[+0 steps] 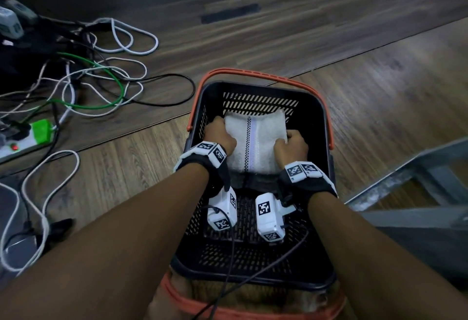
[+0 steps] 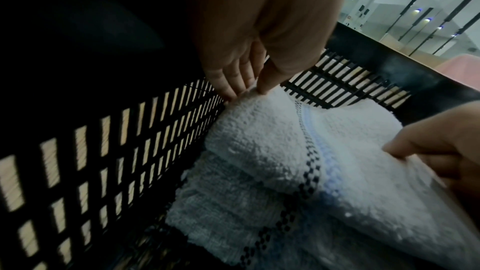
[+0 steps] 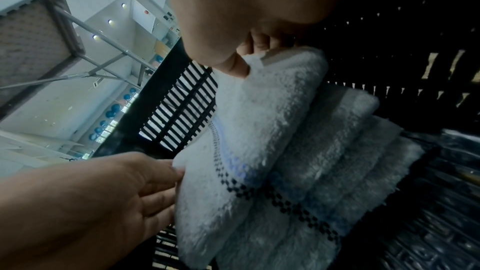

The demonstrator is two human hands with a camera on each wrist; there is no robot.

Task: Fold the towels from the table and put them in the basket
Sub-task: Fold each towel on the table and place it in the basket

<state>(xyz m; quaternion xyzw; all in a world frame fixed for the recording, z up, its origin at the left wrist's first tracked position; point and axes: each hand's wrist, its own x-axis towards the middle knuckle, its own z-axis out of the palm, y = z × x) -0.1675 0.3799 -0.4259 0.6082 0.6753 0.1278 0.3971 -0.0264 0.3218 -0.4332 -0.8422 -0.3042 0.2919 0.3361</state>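
A folded white towel (image 1: 255,142) with a dark checkered stripe is held low inside the black basket (image 1: 319,106) on the floor. My left hand (image 1: 219,135) pinches its far left corner (image 2: 253,94) between thumb and fingers. My right hand (image 1: 291,148) grips the right edge (image 3: 255,65), thumb on top. In both wrist views this towel (image 2: 272,141) lies tilted on top of other folded towels (image 3: 350,161) stacked at the basket's far end. The near half of the basket floor is bare.
The basket has orange handles (image 1: 253,74), one up at the far side. A tangle of cables (image 1: 96,79) and a power strip (image 1: 33,139) lie on the wooden floor to the left. A grey metal table frame (image 1: 405,175) stands close on the right.
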